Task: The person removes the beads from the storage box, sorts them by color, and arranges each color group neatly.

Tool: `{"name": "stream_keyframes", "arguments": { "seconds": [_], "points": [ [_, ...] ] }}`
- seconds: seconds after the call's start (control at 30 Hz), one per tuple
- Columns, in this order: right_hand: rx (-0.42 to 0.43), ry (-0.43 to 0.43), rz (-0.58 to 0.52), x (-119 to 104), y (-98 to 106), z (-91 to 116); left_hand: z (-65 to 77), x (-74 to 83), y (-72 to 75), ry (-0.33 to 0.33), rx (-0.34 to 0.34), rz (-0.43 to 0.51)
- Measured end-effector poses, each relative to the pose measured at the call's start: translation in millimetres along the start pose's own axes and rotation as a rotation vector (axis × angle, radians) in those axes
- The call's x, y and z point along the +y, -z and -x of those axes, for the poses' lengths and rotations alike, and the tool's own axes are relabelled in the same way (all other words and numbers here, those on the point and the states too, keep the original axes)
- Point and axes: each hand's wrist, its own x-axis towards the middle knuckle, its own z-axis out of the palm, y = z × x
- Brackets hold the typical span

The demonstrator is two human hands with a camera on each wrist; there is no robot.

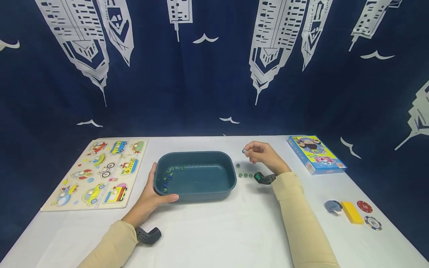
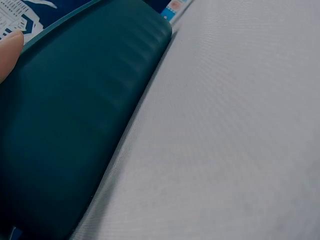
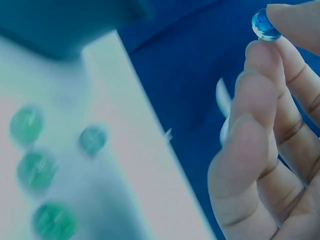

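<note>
A dark teal plastic tub [image 1: 201,196] stands on the white table, with several blue and green glass marbles [image 1: 165,184] gathered toward its left end. My left hand [image 1: 149,201] grips that end, thumb along the near rim and fingers round the side. In the left wrist view, the tub's outer wall [image 2: 75,110] fills the left part. Right of the tub, my right hand [image 1: 264,156] is raised and pinches a blue glass marble [image 3: 265,25] between thumb and fingertip. Below it, several green marbles [image 1: 240,175] lie on the table, three in a row and one behind.
On the left lies a wooden vehicle puzzle board [image 1: 110,171]. A blue and yellow game box [image 1: 316,154] sits at the back right. Nearer on the right are a grey-blue object [image 1: 333,206], a yellow block [image 1: 352,213], a red chip [image 1: 364,206] and a white-and-dark chip [image 1: 373,223].
</note>
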Motion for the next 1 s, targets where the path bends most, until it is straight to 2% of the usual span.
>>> {"name": "stream_keyframes", "arguments": {
  "seconds": [0.2,0.33,0.8,1.0],
  "points": [
    [0.015,-0.116,0.007,33,2,-2,-0.8,-1.9,0.0,-0.012,0.001,0.006],
    [0.019,-0.156,0.022,45,0,-3,-0.1,-1.8,-0.2,-0.014,0.006,0.001],
    [0.098,-0.228,0.155,48,-10,-3,1.1,1.4,0.0,-0.002,0.005,-0.009],
    [0.113,-0.249,0.23,48,-13,-4,0.8,0.5,-0.6,-0.023,0.005,-0.013]
  ]
}}
